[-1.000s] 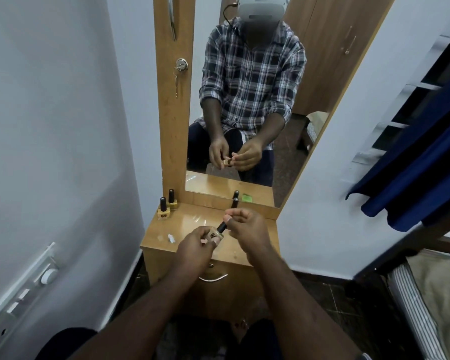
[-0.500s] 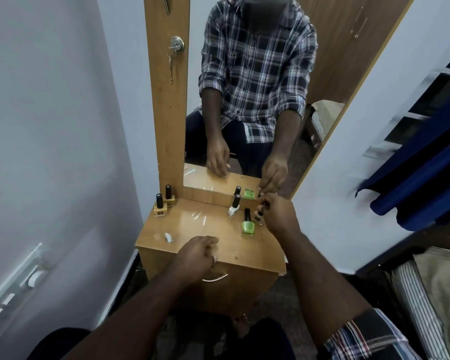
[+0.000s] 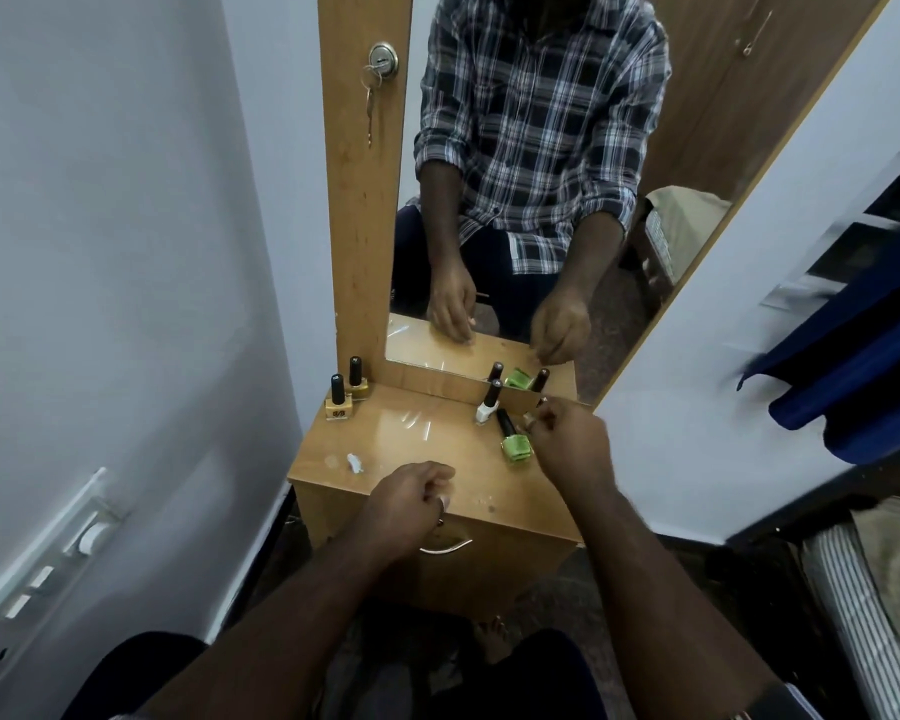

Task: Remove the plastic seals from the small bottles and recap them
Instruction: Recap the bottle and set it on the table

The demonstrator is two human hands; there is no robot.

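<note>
Mirror [image 3: 541, 174] above wooden dresser [image 3: 385, 449]; keys [image 3: 369, 103] hanging; possibly paper scrap [image 3: 354, 462].

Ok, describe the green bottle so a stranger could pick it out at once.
Start at the wooden dresser top below the mirror and go to its right side. The green bottle stands there, just in front of a white bottle and beside the right hand. It alone has a green body; the two at the far left are gold.
</note>
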